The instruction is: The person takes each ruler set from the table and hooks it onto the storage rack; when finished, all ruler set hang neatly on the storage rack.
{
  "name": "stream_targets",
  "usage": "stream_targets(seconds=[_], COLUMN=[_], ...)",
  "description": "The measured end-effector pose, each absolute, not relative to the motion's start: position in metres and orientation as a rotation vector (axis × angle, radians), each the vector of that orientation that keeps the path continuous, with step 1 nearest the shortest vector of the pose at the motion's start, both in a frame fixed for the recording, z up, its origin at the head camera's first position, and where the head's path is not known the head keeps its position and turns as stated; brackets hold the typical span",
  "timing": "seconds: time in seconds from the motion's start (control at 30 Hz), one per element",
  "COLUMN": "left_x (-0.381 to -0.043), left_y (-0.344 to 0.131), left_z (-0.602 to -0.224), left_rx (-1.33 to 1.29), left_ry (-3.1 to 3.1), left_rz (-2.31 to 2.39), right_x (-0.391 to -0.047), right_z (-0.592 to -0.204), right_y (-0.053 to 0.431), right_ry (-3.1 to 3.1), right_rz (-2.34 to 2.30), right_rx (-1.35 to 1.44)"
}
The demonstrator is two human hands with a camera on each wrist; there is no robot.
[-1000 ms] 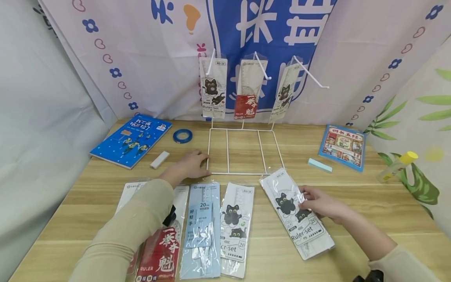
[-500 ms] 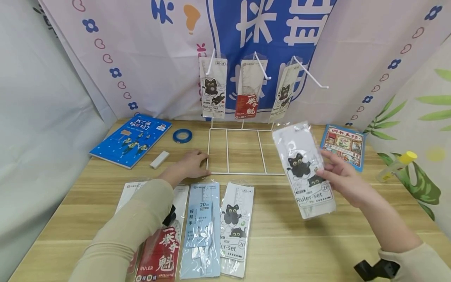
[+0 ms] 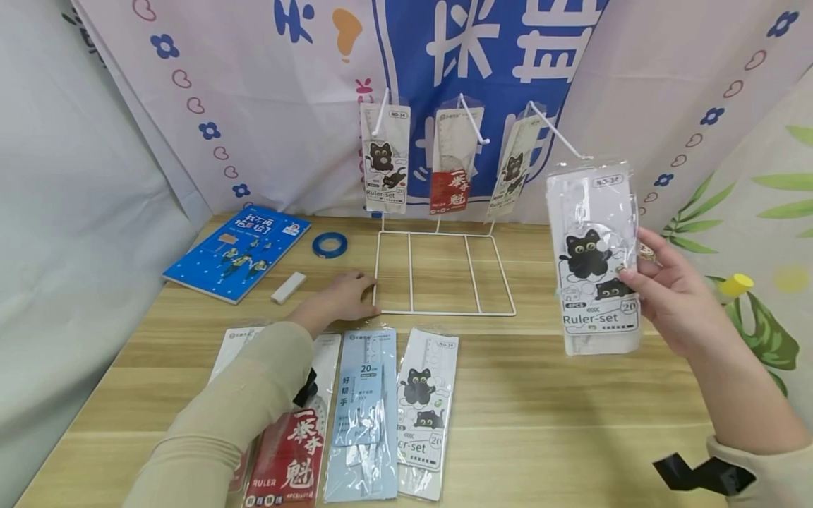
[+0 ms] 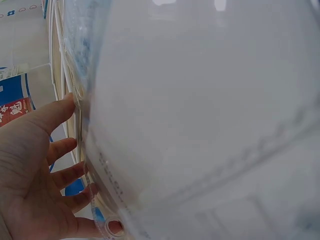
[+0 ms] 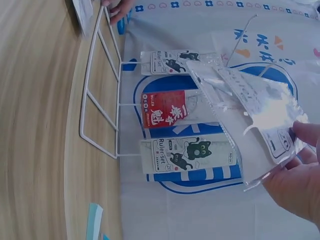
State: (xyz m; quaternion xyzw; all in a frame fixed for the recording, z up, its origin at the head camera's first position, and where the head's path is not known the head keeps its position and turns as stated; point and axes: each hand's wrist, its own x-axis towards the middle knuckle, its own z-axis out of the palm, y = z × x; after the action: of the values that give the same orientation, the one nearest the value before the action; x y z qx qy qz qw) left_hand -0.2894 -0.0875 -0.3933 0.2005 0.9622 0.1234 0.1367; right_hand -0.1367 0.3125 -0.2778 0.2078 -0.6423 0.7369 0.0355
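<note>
Nearest, the red ruler packet [image 3: 298, 451], the blue ruler packet [image 3: 362, 416] and a flat cat packet [image 3: 427, 413] lie on the wood-grain table [image 3: 521, 444]; the left sleeve [image 3: 222, 409] passes over the red one and could drag it askew if the arm dropped. Beyond them the left hand [image 3: 346, 296], fingers somewhat spread, touches the front left corner of the wire rack [image 3: 444, 312]; how firmly it presses cannot be told, and a light touch might let the thin frame tip or slide if a hook were knocked. The right hand [image 3: 673, 296] pinches the held cat packet [image 3: 593, 271] by its right edge, thumb in front, up in the air and almost upright. Gripped at one side, that slick, shiny sleeve could swivel or slip. Its top lies close to the tip of the right hook [image 3: 559, 132] in the head view, though contact cannot be judged; the limp, clear flap could buckle against the smooth, slanting white rod. Farther back, three narrow, glossy hanging packets [image 3: 385, 159] could swing or crumple if bumped, before a soft, creased cloth banner [image 3: 406, 42].
</note>
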Motion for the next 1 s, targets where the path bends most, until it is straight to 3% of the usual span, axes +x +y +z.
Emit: stream_targets(seconds=[1.0], left_x=[-0.291], left_y=[-0.088], left_z=[-0.397], left_rx=[0.6], left_ry=[2.797], left_rz=[0.36], right_x=[-0.163], right_z=[-0.284], right_y=[0.317], right_ry=[-2.109], right_rz=[2.136], right_rx=[0.312])
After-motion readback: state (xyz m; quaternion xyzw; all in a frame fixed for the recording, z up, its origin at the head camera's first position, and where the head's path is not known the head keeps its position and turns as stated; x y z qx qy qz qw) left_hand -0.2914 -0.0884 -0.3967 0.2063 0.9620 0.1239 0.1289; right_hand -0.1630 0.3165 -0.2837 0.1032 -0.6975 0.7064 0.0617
